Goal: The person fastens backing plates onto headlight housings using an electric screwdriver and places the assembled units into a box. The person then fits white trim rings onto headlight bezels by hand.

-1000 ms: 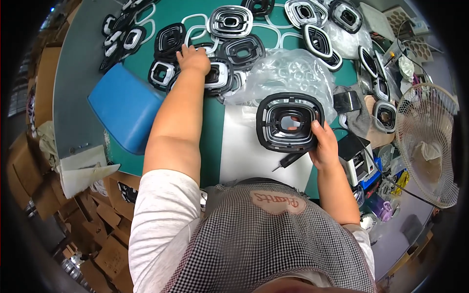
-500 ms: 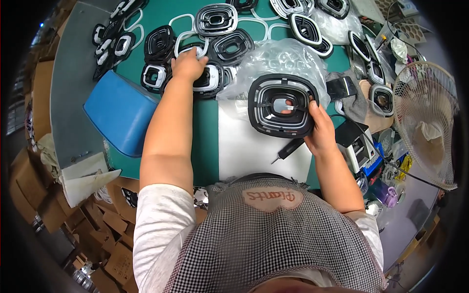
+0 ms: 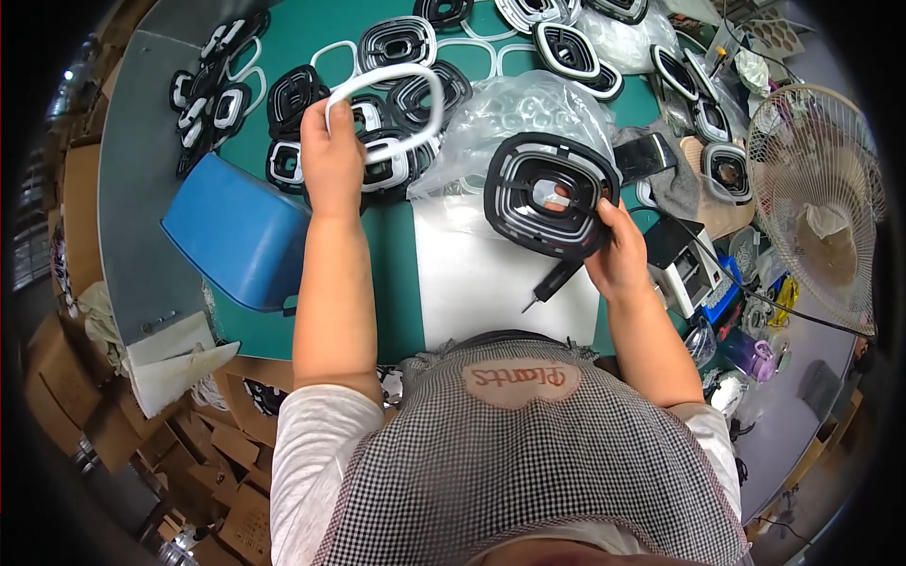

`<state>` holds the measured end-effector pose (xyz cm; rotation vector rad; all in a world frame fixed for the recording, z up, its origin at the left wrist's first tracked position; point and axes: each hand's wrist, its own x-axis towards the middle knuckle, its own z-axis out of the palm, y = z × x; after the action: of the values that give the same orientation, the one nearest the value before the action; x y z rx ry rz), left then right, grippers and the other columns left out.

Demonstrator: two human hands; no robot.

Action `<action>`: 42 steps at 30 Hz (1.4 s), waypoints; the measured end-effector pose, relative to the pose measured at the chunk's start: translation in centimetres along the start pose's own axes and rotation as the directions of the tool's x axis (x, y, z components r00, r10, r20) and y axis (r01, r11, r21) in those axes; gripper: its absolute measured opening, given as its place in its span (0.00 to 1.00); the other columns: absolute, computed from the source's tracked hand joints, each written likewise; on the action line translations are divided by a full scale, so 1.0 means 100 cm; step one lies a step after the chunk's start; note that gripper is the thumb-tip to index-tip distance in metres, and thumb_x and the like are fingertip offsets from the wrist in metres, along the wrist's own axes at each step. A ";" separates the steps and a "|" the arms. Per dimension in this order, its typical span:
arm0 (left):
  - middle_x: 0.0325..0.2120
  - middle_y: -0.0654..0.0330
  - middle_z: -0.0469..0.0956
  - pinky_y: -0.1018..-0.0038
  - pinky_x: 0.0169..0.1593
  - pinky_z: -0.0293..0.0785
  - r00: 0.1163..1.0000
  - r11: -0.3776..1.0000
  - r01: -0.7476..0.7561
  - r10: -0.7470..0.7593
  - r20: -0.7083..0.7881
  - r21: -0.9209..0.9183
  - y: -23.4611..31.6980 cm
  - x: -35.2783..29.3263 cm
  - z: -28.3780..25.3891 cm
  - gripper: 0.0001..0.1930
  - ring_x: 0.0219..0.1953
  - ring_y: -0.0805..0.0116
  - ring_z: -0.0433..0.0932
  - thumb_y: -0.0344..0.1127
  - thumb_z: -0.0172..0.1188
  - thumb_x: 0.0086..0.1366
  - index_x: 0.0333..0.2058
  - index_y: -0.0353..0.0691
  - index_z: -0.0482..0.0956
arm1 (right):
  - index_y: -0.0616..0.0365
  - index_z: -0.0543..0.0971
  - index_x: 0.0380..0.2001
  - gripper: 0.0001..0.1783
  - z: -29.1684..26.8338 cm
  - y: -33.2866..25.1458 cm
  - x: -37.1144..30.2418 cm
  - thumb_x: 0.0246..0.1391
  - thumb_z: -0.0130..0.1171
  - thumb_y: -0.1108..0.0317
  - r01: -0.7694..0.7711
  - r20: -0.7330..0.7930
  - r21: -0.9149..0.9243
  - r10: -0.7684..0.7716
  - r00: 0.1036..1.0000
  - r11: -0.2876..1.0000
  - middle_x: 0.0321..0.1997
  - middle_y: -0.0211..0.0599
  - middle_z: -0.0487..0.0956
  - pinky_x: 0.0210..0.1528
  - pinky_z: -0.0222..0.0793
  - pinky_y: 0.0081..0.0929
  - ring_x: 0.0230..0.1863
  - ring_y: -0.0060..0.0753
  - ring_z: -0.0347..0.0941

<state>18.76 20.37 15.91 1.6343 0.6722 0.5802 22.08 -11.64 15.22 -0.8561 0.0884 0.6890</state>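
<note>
My left hand point(image 3: 332, 160) grips a white rounded-square ring point(image 3: 432, 106) by its left side, holding it up above the pile of parts. My right hand point(image 3: 618, 247) is closed on the right edge of a black rounded-square frame point(image 3: 505, 189), which has nested grey rings and an opening in the middle. Some of my right fingertips show through that opening. Under the black frame's lower edge, a black pen-shaped screwdriver point(image 3: 555, 281) lies on a white sheet point(image 3: 462, 292). Behind the frame is a clear plastic bag point(image 3: 514, 108).
Several black and white frames, such as one frame point(image 3: 396, 52), cover the back of the green table point(image 3: 396, 274). A blue bin point(image 3: 236, 231) lies tipped at the left. A fan point(image 3: 812, 208), a grey cloth point(image 3: 675, 189) and a small black-and-white device point(image 3: 687, 269) stand at the right.
My left hand has lifted the white ring off the pile and brought it nearer. The black frame in my right hand has tilted slightly, and the view has shifted a little.
</note>
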 end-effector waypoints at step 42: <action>0.17 0.72 0.54 0.80 0.22 0.53 0.801 0.536 0.591 -0.481 0.357 -0.603 0.059 -0.227 0.008 0.16 0.16 0.80 0.52 0.50 0.47 0.72 0.43 0.43 0.69 | 0.58 0.53 0.67 0.29 0.018 0.016 -0.084 0.66 0.43 0.63 0.168 0.274 0.135 -0.200 0.941 0.976 0.61 0.49 0.67 0.62 0.65 0.43 0.60 0.47 0.68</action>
<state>3.88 3.08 21.46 0.6721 0.6915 0.1879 14.20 -14.03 18.24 -0.6415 -0.2110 0.6188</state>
